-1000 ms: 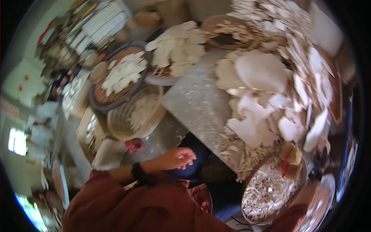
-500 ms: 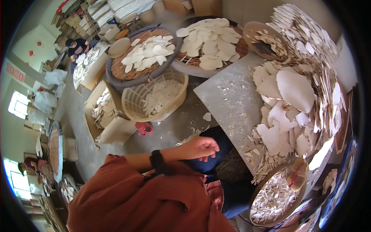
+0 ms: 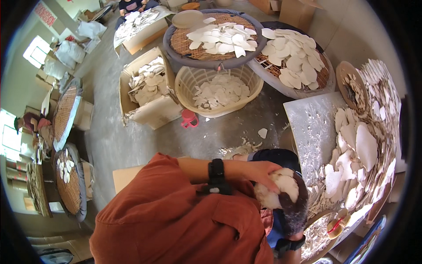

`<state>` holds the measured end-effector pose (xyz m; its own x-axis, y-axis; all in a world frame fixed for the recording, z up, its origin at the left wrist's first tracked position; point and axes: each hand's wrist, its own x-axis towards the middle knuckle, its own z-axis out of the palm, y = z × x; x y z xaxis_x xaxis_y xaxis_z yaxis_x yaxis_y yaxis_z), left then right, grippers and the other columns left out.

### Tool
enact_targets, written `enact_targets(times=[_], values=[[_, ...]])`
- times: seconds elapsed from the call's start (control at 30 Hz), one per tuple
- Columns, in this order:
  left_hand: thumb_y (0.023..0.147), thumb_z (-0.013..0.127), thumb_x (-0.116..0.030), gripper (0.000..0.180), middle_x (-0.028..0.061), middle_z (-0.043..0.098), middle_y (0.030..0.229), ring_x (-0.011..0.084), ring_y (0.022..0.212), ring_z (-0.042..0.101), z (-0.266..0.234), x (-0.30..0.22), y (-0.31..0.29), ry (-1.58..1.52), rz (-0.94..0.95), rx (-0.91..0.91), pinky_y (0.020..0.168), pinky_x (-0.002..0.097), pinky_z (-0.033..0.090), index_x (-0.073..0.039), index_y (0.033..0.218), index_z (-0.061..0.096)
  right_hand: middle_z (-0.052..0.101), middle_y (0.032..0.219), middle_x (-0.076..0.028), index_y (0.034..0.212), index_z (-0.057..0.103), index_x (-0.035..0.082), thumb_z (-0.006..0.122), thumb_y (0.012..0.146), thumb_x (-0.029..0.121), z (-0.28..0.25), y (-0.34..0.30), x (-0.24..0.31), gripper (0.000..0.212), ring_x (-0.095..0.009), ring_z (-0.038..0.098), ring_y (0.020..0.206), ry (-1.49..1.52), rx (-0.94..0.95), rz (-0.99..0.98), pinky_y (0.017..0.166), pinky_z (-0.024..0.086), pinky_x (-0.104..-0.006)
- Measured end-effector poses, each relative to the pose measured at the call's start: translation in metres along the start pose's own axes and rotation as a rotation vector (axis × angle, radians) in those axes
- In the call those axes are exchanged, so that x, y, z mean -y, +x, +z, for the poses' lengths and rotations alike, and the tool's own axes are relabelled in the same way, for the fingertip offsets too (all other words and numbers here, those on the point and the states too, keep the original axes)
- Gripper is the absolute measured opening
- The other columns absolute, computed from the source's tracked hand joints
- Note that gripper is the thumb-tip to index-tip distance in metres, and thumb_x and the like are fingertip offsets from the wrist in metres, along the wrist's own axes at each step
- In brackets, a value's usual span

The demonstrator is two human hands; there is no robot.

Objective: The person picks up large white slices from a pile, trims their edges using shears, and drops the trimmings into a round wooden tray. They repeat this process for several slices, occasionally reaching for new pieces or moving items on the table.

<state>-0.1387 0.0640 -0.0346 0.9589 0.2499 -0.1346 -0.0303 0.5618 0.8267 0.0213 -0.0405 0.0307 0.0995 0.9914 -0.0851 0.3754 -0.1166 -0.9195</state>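
Observation:
Low over my lap, my left hand (image 3: 263, 174) is closed on pale flat pieces (image 3: 285, 181) with rounded edges. My right hand (image 3: 296, 220), in what looks like a dark glove, grips the same pieces from the right side, its thumb across them. How many pieces lie between the hands cannot be made out. Right of my hands, a grey board (image 3: 314, 132) bears a large heap of similar thin white pieces (image 3: 365, 145). Narrow white strips (image 3: 315, 240) fill a round tray by my right forearm, with a yellowish pad (image 3: 337, 224) with a red band at its edge.
Ahead stand a cream plastic basket (image 3: 182, 90), a cardboard box (image 3: 147, 115), a red mug-like thing (image 3: 190, 119) and round woven trays (image 3: 184, 42) with white pieces. Two other people (image 3: 132, 6) are farther off at the left. Scraps lie on the floor.
My left hand, earlier loosely curled with nothing visible in it, now holds the pale pieces. My right hand has come into view gripping them too. The view has turned leftward.

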Motion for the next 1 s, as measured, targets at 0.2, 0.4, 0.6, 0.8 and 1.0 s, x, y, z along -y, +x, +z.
enact_targets(times=[0.2,0.4,0.6,0.8,1.0], values=[[0.079,0.067,-0.017,0.053,0.0063,0.057,0.114,0.0145,0.102,0.055,-0.078,0.018,-0.076,-0.156,0.09,-0.377,0.088,0.0293,0.045,-0.002,0.125,0.044,0.054,0.107,-0.007,0.131,0.039,0.004,0.063,0.081,0.017,0.02,0.001,0.003,0.056,-0.014,0.056,0.085,0.542,0.091,0.18,0.07,0.048,-0.024],[0.09,0.051,-0.029,0.045,0.0144,0.051,0.12,0.0223,0.103,0.056,-0.224,-0.015,-0.229,-0.051,0.687,-1.08,0.085,0.0319,0.049,0.001,0.124,0.041,0.059,0.091,-0.006,0.117,0.052,0.004,0.058,0.085,0.015,-0.005,-0.013,-0.014,0.035,-0.014,0.058,0.078,0.435,0.033,0.322,0.066,0.049,-0.025],[0.089,0.053,-0.034,0.052,0.0181,0.051,0.116,0.0305,0.102,0.056,-0.221,-0.073,-0.204,-0.937,0.848,-1.46,0.087,0.0343,0.049,0.004,0.121,0.041,0.059,0.083,-0.005,0.109,0.055,0.003,0.057,0.085,0.01,-0.01,-0.028,-0.027,0.025,-0.014,0.058,0.073,0.427,-0.076,0.396,0.066,0.049,-0.0254],[0.087,0.056,-0.027,0.035,0.0128,0.061,0.099,0.0261,0.09,0.059,-0.173,-0.109,-0.066,-0.574,0.517,-0.79,0.073,0.0305,0.049,0.001,0.108,0.055,0.058,0.082,-0.006,0.105,0.057,0.0,0.056,0.085,0.009,-0.018,-0.034,-0.005,0.022,-0.014,0.058,0.073,0.394,-0.112,0.304,0.067,0.049,-0.0251],[0.086,0.057,-0.023,0.027,0.0064,0.064,0.083,0.0191,0.074,0.062,-0.075,-0.13,0.038,-0.257,0.279,-0.27,0.067,0.0269,0.048,-0.004,0.106,0.058,0.061,0.087,-0.009,0.098,0.061,-0.003,0.059,0.082,0.007,-0.043,-0.06,0.038,0.019,-0.013,0.06,0.075,0.318,-0.214,0.113,0.068,0.05,-0.0249]])
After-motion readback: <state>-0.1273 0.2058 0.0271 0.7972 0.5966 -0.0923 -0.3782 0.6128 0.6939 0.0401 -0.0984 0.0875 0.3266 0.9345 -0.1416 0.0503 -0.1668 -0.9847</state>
